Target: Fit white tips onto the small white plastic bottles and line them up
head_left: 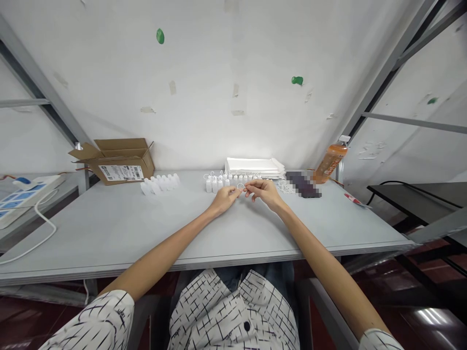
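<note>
Just above the grey table, my left hand [224,198] and my right hand [265,192] come close together with thumbs and fingers pinched. Between their fingertips shows a small thin white loop [241,186], which my right fingers pinch. What my left fingers close on is too small to make out. Several small white bottles [215,185] stand upright just behind my hands, some with thin white loops at their tops. My hands partly hide the row. Right of my right hand lies a pile of small white pieces [286,186].
More small white bottles [159,183] lie in a row on the left. Behind them is an open cardboard box [126,163]. A stack of white sheets or trays [253,166] lies against the wall. An orange drink bottle [331,162] and a blurred dark object [305,184] are at right.
</note>
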Available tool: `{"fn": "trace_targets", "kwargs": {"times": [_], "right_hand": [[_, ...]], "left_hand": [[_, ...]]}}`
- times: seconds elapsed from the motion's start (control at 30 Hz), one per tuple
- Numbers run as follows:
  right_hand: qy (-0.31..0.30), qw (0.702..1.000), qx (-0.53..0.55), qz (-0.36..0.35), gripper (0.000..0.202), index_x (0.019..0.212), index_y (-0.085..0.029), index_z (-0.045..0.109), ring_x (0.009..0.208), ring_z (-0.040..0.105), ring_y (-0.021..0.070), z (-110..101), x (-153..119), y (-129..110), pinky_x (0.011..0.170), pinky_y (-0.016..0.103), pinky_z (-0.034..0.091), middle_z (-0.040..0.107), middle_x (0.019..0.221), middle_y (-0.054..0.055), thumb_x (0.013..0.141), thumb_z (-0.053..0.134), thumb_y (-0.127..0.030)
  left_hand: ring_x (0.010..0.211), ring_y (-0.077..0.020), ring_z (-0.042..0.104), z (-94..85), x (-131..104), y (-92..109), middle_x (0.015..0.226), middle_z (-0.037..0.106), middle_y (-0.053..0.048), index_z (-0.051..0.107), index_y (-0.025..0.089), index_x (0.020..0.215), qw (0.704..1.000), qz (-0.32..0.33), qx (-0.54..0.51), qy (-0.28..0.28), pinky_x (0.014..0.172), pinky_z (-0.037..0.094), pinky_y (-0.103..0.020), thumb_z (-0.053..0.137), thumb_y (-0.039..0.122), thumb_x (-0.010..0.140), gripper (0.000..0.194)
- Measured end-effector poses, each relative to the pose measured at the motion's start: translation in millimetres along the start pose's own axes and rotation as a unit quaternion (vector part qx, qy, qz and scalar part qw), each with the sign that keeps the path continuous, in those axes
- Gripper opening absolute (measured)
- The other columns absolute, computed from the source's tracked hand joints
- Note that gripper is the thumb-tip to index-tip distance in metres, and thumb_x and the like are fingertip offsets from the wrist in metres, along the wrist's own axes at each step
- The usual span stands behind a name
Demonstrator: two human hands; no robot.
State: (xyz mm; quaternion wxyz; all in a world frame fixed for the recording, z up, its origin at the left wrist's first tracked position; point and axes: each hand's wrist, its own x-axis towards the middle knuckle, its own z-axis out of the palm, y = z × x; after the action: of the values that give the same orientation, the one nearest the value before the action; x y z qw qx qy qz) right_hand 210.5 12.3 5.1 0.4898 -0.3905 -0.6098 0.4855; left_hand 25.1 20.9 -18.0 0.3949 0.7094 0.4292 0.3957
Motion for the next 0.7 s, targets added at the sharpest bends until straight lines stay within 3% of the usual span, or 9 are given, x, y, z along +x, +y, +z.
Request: {"fn": "trace_targets", "kwargs": {"times": [0.7], "right_hand": [[0.009,0.999,0.044,0.016,0.034,0.081,-0.015,0.072,0.070,0.067,0.0181,2.9,-0.2,-1.4,0.056,0.030,0.057,0.071,0.077,0.006,0.064,0.083,-0.043]], "left_hand": [[0.044,-0.0084,0.034,0.8,-1.1,3.3,0.049,0.036,0.007,0.052,0.017,0.070,0.998,-0.028,-0.053,-0.023,0.045,0.026,-0.023,0.051,0.063,0.085,0.048]]}}
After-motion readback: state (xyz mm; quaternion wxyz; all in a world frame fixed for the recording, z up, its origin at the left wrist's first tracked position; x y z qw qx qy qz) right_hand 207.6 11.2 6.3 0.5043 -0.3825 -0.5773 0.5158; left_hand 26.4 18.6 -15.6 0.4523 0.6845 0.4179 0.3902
